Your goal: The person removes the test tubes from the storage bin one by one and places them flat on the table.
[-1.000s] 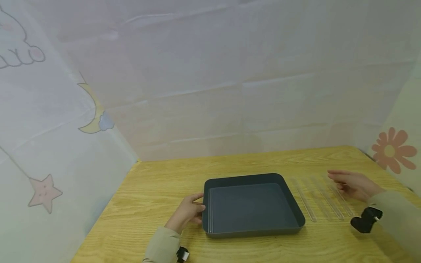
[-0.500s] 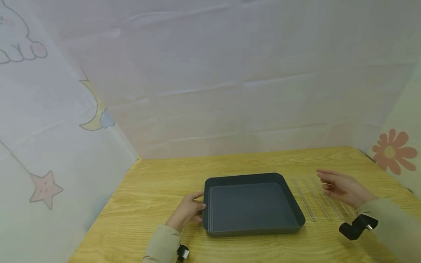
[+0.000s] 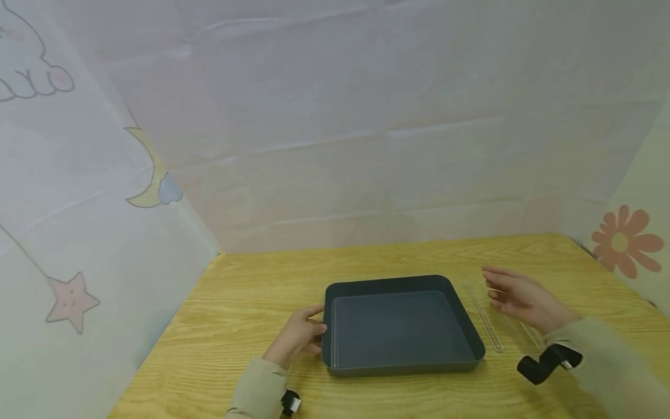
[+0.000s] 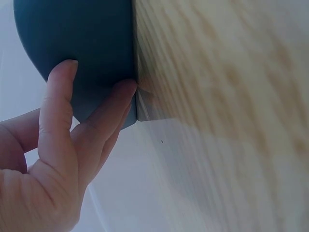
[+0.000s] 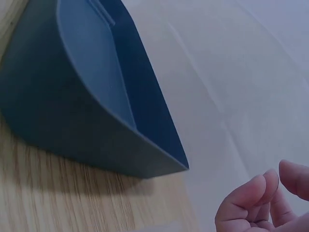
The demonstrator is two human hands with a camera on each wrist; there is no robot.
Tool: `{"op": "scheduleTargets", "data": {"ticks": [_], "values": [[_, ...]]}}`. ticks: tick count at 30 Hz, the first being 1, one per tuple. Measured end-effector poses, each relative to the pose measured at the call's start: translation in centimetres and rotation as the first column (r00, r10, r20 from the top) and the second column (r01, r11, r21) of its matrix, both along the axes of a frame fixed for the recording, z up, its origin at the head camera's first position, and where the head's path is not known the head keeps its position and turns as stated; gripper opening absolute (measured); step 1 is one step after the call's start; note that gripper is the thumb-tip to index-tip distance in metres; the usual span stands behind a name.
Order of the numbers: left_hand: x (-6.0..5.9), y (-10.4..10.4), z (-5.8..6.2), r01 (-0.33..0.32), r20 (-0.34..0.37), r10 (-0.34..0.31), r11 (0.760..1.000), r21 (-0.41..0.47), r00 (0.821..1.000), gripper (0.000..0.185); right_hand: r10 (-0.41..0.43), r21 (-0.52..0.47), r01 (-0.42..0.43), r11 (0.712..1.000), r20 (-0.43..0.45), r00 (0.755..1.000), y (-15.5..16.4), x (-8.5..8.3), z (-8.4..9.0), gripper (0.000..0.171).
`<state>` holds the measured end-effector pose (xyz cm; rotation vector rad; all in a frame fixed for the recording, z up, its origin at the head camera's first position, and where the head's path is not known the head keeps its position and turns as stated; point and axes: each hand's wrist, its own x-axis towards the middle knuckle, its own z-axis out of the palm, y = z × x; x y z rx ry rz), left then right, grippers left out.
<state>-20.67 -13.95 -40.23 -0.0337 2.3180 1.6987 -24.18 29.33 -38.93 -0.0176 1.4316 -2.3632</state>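
A dark grey-blue rectangular tray [image 3: 398,368] stands on the wooden table. The fingers of my left hand [image 3: 297,337] touch its left outer wall; in the left wrist view the fingertips [image 4: 126,88] press flat against that wall. One clear strip [image 3: 335,334] lies inside the tray along its left side. To the right of the tray, a clear strip [image 3: 487,320] lies lengthwise on the table, and others are partly covered by my right hand [image 3: 526,299]. That hand hovers over them with loosely bent fingers. Its thumb is apart from the fingers, with nothing between, in the right wrist view.
The wood-grain table [image 3: 251,285] meets a pale cloth backdrop [image 3: 314,192] at its far edge and sides. A dark wrist camera [image 3: 546,364] hangs below the right sleeve [image 3: 602,355]; another [image 3: 290,402] sits by the left sleeve [image 3: 256,390].
My right hand has moved left across the clear strips, toward the tray, and now covers different ones. The left hand and the tray stay in place.
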Motion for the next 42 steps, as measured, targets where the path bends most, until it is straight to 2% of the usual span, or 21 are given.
{"op": "scheduleTargets", "data": {"ticks": [13,17,20,27,31,33,38,41,42], "values": [[0.0,0.0,0.0,-0.002,0.012,0.002,1.0,0.008,1.0,0.054,0.004,0.003,-0.004,1.0,-0.008,1.0,-3.1,-0.2,0.3,0.021],[0.0,0.0,0.1,-0.004,0.017,0.004,1.0,0.006,1.0,0.054,0.013,0.054,-0.012,0.998,-0.02,1.0,-4.3,-0.4,0.3,0.013],[0.0,0.0,0.1,-0.001,0.017,0.001,1.0,0.009,1.0,0.054,0.022,0.074,-0.02,0.997,-0.021,1.0,-5.1,-0.4,0.2,0.019],[0.0,0.1,0.0,0.001,0.012,-0.001,1.0,0.013,1.0,0.054,0.029,0.046,-0.029,0.999,0.0,1.0,-6.2,-0.3,0.3,0.012],[-0.1,0.1,-0.1,0.002,0.005,-0.002,1.0,0.011,1.0,0.054,0.026,0.06,-0.026,0.998,0.002,1.0,-6.8,-0.4,0.4,0.023],[-0.1,0.1,-0.1,0.0,0.005,0.0,1.0,0.01,1.0,0.054,0.039,0.055,-0.039,0.998,-0.001,0.999,-7.2,-0.5,0.3,0.024],[-0.1,0.1,0.0,-0.002,0.008,0.002,1.0,0.004,1.0,0.053,0.067,0.037,-0.066,0.997,-0.015,0.998,-7.9,-0.6,-0.1,0.013],[-0.1,0.2,0.1,0.0,0.01,0.0,1.0,0.003,1.0,0.053,0.091,0.036,-0.09,0.995,-0.034,0.995,-8.2,-0.9,-0.7,0.017],[-0.1,0.2,0.1,0.0,0.01,0.0,1.0,0.004,1.0,0.053,0.117,0.004,-0.117,0.993,-0.05,0.992,-8.2,-1.1,-1.0,0.019]]}}
